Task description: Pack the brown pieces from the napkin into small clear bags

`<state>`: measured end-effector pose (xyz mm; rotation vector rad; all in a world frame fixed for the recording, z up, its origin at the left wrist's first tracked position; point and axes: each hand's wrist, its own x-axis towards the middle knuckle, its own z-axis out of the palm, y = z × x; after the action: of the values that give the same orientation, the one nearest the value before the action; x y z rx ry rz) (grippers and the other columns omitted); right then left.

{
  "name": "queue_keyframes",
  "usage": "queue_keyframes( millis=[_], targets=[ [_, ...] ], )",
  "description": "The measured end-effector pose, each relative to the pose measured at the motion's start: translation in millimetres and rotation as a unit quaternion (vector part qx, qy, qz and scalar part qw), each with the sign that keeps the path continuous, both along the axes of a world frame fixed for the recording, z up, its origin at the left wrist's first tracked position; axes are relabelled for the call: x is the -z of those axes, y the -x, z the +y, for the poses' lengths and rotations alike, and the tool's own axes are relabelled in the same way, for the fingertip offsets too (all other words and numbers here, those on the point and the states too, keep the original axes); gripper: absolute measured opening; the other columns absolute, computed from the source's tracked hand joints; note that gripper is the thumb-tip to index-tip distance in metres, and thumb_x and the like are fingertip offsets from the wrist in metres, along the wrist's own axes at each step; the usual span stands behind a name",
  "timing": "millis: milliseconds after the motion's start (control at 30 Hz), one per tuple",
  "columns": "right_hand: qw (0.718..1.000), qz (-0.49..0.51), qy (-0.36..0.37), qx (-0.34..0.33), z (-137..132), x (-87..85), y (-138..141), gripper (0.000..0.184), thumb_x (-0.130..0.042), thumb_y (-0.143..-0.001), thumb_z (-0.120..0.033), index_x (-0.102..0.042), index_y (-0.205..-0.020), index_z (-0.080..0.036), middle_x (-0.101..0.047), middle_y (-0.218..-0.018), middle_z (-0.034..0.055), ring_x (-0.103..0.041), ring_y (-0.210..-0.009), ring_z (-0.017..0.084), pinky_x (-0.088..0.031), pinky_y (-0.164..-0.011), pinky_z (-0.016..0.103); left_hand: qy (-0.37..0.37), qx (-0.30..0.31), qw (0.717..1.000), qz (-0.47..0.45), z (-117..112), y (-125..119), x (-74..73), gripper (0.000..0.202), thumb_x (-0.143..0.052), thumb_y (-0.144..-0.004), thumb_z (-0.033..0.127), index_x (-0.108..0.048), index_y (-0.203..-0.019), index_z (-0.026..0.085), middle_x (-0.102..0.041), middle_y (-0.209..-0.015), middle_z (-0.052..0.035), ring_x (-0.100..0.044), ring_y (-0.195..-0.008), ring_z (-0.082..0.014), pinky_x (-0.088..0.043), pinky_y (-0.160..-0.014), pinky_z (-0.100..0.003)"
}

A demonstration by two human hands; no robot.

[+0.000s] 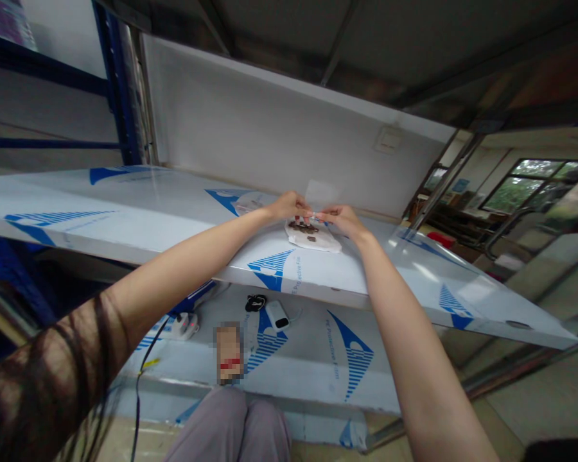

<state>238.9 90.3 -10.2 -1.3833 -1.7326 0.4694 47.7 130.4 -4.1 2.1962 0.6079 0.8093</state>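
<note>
Grey-trousered knees [228,427] sit closest to the camera, facing a lower shelf [308,378] covered in blue-printed film. On it lie a pixelated object [228,353], a white device [277,314], a small black bundle [255,303] and a white plug [185,326] trailing a black cable [143,378]. Above, bare forearms stretch across the front edge of an upper panel [289,282], also filmed in white and blue. The left hand [286,206] and right hand [344,221] meet near its back edge, fingertips together and pinching a clear film [320,192] that rises above them. Directly beneath lies a white sheet [318,240] bearing brown pieces [302,226]. Beyond stand a white wall [270,109] with a switch plate [388,139], a blue rack upright [118,83] at left and a window [530,186] at far right.
</note>
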Motion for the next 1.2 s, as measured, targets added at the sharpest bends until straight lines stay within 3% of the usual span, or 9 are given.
queue_keyframes(
  millis=[300,533,633,733,867,933,1033,1100,1200],
  targets=[
    [0.999,0.029,-0.012,-0.027,6.8,5.7,-4.7,0.023,-0.07,-0.07,-0.04,-0.069,-0.071,-0.017,-0.07,-0.075,0.0043,-0.057,-0.068,0.015,-0.043,-0.066,0.027,-0.026,-0.036,0.999,0.028,0.3,4.2,-5.7,0.017,-0.059,-0.079,0.022,-0.069,-0.075,0.009,-0.069,-0.07,-0.0086,-0.052,-0.052,-0.0116,-0.041,-0.058,-0.027],
    [1.0,0.02,0.015,0.003,6.7,1.6,-9.2,0.017,-0.068,-0.069,-0.032,-0.068,-0.063,-0.017,-0.068,-0.067,0.0044,-0.049,-0.055,0.012,-0.039,-0.056,0.025,-0.003,-0.012,1.0,0.026,-1.7,-0.3,-3.0,0.017,-0.055,-0.081,0.019,-0.067,-0.076,0.008,-0.07,-0.071,-0.008,-0.055,-0.047,-0.0101,-0.039,-0.051,-0.023],
    [0.998,0.046,0.021,0.024,6.1,2.3,-10.4,0.015,-0.066,-0.071,-0.031,-0.068,-0.065,-0.018,-0.07,-0.072,0.0049,-0.05,-0.056,0.012,-0.041,-0.057,0.025,-0.02,-0.028,0.999,0.021,-2.2,0.3,-4.1,0.02,-0.054,-0.084,0.021,-0.069,-0.086,0.008,-0.071,-0.079,-0.0095,-0.061,-0.058,-0.0128,-0.044,-0.059,-0.025],
    [0.994,0.084,0.03,0.064,7.2,3.6,-15.0,0.013,-0.067,-0.07,-0.03,-0.067,-0.068,-0.017,-0.071,-0.075,0.0049,-0.053,-0.056,0.011,-0.043,-0.061,0.026,-0.09,-0.11,0.989,0.033,3.4,8.6,-6.7,0.028,-0.055,-0.085,0.028,-0.067,-0.104,0.011,-0.071,-0.099,-0.0118,-0.065,-0.084,-0.0191,-0.047,-0.075,-0.028],
    [0.975,0.124,0.037,0.182,10.4,4.9,-29.1,0.016,-0.058,-0.075,-0.028,-0.067,-0.085,-0.018,-0.071,-0.075,0.0048,-0.054,-0.053,0.012,-0.044,-0.056,0.026,-0.217,-0.284,0.921,0.156,13.5,33.5,-17.8,0.024,-0.063,-0.079,0.025,-0.07,-0.098,0.014,-0.067,-0.111,-0.0141,-0.059,-0.106,-0.0282,-0.041,-0.09,-0.034],
    [0.962,0.127,0.058,0.234,12.8,6.9,-36.5,0.016,-0.053,-0.077,-0.025,-0.066,-0.082,-0.018,-0.069,-0.069,0.0058,-0.053,-0.05,0.013,-0.043,-0.051,0.026,-0.196,-0.301,0.902,0.24,15.7,48.7,-25.2,0.024,-0.069,-0.071,0.024,-0.072,-0.093,0.016,-0.067,-0.111,-0.0138,-0.058,-0.106,-0.0301,-0.041,-0.09,-0.034],
    [0.956,0.114,0.082,0.259,17.9,12.5,-44.2,0.017,-0.05,-0.078,-0.022,-0.064,-0.07,-0.018,-0.066,-0.06,0.0063,-0.052,-0.047,0.013,-0.042,-0.049,0.026,-0.086,-0.266,0.904,0.323,17.9,68.3,-32.9,0.038,-0.08,-0.054,0.027,-0.073,-0.091,0.02,-0.07,-0.103,-0.0103,-0.062,-0.095,-0.028,-0.044,-0.084,-0.032],
    [0.955,0.095,0.088,0.267,21.7,16.2,-47.8,0.019,-0.05,-0.077,-0.02,-0.062,-0.062,-0.019,-0.064,-0.056,0.0057,-0.054,-0.048,0.014,-0.043,-0.051,0.027,-0.038,-0.237,0.91,0.338,20.5,77.0,-34.1,0.041,-0.083,-0.045,0.025,-0.074,-0.085,0.022,-0.072,-0.091,-0.0074,-0.062,-0.09,-0.0259,-0.045,-0.081,-0.029],
    [0.952,0.047,0.089,0.29,24.1,18.9,-54.2,0.025,-0.052,-0.075,-0.02,-0.057,-0.051,-0.02,-0.059,-0.048,0.0053,-0.058,-0.052,0.018,-0.044,-0.054,0.029,-0.025,-0.217,0.921,0.321,25.5,82.6,-31.4,0.03,-0.081,-0.04,0.017,-0.073,-0.069,0.022,-0.071,-0.074,-0.0045,-0.062,-0.087,-0.0242,-0.044,-0.08,-0.028]
  ],
)
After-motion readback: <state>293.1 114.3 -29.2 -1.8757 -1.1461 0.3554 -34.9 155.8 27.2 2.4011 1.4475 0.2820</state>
